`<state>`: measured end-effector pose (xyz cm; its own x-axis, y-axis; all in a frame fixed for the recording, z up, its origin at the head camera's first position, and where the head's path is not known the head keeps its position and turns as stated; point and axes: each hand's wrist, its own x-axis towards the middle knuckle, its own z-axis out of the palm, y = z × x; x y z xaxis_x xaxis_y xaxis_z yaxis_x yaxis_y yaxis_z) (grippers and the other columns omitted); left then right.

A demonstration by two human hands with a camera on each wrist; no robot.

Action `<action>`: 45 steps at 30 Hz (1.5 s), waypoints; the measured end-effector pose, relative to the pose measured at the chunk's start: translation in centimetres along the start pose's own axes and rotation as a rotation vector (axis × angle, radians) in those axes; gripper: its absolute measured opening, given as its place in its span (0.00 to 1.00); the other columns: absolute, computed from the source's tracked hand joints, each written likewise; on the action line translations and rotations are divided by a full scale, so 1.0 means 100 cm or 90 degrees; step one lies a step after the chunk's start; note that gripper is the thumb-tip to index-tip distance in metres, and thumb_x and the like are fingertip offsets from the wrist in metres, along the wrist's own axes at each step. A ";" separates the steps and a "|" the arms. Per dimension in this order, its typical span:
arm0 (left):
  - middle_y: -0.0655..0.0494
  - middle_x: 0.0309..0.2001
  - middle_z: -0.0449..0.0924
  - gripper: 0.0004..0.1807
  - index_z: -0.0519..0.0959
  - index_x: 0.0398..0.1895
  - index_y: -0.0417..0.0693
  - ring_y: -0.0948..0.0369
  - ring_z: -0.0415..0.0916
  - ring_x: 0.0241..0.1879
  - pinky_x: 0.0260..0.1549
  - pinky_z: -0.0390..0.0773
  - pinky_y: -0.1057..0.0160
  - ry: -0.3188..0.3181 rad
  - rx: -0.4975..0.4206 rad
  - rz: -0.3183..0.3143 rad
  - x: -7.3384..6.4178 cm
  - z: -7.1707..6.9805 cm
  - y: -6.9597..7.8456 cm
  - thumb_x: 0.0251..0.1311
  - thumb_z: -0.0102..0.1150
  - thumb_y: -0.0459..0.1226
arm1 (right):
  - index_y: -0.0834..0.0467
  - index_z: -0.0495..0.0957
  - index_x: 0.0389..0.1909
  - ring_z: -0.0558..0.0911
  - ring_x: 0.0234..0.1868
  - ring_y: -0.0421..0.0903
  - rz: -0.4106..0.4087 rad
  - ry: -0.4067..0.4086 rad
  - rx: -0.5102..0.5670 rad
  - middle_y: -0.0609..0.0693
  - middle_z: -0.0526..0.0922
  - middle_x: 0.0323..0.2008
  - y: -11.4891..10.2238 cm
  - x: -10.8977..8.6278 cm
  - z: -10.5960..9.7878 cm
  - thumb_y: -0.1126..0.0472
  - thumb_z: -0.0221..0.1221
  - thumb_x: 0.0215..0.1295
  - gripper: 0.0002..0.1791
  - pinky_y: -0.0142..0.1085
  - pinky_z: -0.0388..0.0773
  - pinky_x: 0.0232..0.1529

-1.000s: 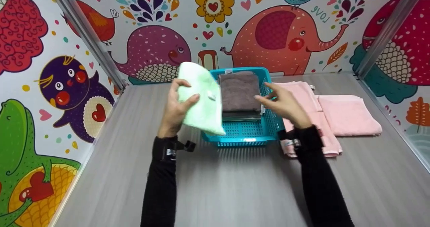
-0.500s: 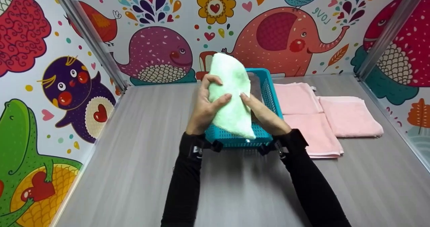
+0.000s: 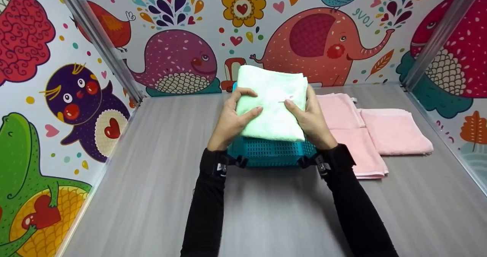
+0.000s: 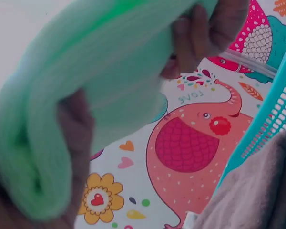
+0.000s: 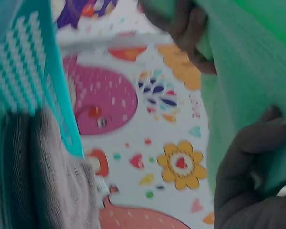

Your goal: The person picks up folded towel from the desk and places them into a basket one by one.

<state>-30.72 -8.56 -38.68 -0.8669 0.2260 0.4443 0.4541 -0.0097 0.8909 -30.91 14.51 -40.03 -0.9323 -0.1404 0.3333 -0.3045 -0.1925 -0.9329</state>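
The folded mint-green towel (image 3: 272, 122) is above the turquoise basket (image 3: 274, 156), nearly square, broad face toward the head camera, long axis unclear. The left hand (image 3: 233, 120) and right hand (image 3: 316, 122) grip opposite sides. Only the wrist views show the gray-brown towel (image 4: 250, 195) in the basket.

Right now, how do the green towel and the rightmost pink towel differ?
The green towel is pale mint; the pink towel is light pink. The left hand and right hand hold the green towel up off the table; the pink towel lies flat on it, untouched. Both look folded.
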 end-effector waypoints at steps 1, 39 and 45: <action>0.52 0.62 0.74 0.18 0.79 0.56 0.47 0.57 0.71 0.58 0.57 0.72 0.57 -0.008 0.003 -0.015 0.000 -0.002 0.000 0.65 0.69 0.35 | 0.53 0.50 0.80 0.75 0.64 0.48 -0.010 0.012 -0.037 0.55 0.68 0.69 -0.001 0.001 -0.002 0.64 0.61 0.73 0.41 0.38 0.81 0.59; 0.34 0.75 0.64 0.31 0.63 0.78 0.36 0.45 0.63 0.74 0.75 0.63 0.50 -0.262 0.465 -0.205 0.053 -0.020 -0.083 0.75 0.56 0.34 | 0.66 0.62 0.77 0.71 0.59 0.56 0.203 -0.184 -0.625 0.68 0.67 0.74 0.054 0.102 -0.038 0.70 0.61 0.61 0.41 0.41 0.72 0.51; 0.38 0.75 0.65 0.30 0.63 0.79 0.43 0.47 0.65 0.72 0.73 0.65 0.52 -0.207 0.524 -0.222 0.051 -0.010 -0.086 0.75 0.53 0.34 | 0.63 0.62 0.78 0.69 0.57 0.57 0.216 -0.178 -0.657 0.68 0.66 0.74 0.063 0.101 -0.041 0.70 0.58 0.64 0.39 0.44 0.68 0.50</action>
<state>-39.24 -8.30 -44.01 -0.9376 0.3477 0.0077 0.2903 0.7703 0.5678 -43.03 15.89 -43.11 -0.9608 -0.2702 -0.0616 -0.1793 0.7758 -0.6050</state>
